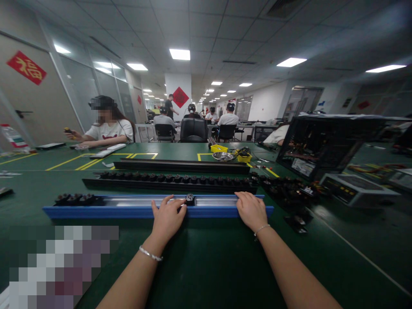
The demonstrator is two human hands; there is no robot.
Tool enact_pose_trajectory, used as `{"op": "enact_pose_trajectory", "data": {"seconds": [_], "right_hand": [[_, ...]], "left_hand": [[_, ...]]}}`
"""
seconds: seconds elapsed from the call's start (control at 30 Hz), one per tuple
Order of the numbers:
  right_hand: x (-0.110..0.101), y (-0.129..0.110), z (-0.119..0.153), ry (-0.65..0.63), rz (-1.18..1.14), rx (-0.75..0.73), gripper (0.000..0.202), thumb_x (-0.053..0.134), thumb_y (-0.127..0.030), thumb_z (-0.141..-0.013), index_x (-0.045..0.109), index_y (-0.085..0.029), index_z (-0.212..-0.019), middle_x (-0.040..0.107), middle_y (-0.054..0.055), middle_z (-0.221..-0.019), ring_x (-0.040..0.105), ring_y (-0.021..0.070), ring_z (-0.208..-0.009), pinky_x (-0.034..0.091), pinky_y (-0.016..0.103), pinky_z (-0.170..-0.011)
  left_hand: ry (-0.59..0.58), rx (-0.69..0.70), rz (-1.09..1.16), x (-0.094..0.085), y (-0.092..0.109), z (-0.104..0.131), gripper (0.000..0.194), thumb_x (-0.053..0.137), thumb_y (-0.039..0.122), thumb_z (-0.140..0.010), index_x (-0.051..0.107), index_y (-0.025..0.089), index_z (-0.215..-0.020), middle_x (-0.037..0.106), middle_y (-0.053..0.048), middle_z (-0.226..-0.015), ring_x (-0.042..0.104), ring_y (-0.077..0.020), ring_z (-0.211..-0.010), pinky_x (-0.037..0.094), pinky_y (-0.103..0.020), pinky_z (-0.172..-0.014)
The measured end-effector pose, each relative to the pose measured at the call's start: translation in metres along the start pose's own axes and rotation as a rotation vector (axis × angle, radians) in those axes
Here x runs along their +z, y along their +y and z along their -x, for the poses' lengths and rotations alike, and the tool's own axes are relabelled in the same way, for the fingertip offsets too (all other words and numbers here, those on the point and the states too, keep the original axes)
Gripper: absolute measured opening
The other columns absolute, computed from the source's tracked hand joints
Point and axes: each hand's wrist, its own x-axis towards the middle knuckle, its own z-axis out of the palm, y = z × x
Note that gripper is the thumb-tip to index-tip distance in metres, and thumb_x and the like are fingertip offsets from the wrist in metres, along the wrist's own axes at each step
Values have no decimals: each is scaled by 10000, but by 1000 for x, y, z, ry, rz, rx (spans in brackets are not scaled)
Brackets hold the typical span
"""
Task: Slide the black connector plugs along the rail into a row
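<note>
A long blue rail [128, 212] with a silvery channel lies across the green table in front of me. My left hand [168, 219] rests over its middle, fingers spread, with thumb and forefinger right beside a small black block [190, 199] in the channel. Whether they touch the block, I cannot tell. Over the rail's right end, my right hand [252, 210] is closed, fingertips at the far edge and thumb hidden. Several black parts [75, 198] sit in the rail's left end.
Behind the blue rail lie a black rail [167, 183] lined with black parts and another black rail [180, 165]. Loose black parts [286, 193], a power supply [357, 189] and an opened computer case [322, 146] are at right. A metal dish [222, 156] stands farther back. A person [111, 128] sits left.
</note>
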Motion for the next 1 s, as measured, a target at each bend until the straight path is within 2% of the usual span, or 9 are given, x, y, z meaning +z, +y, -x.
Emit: {"op": "enact_pose_trajectory", "data": {"seconds": [0.43, 1.0], "right_hand": [[-3, -1, 0, -32, 1, 7, 415, 293, -251, -863, 573, -254, -1169, 576, 8, -1226, 444, 171, -1176, 287, 359, -950], [-1, -1, 0, -3, 3, -1, 403, 308, -237, -856, 584, -256, -1149, 584, 13, -1217, 451, 171, -1171, 286, 352, -949]], "left_hand": [[-12, 62, 5, 3, 2, 1, 329, 378, 396, -854, 606, 330, -1083, 640, 2, -1155, 407, -241, -1234, -15, -695, -1011], [-44, 75, -5, 1, 6, 1, 343, 367, 406, -858, 599, 329, -1099, 643, -5, -1148, 428, -226, -1225, -35, -663, -1033]]}}
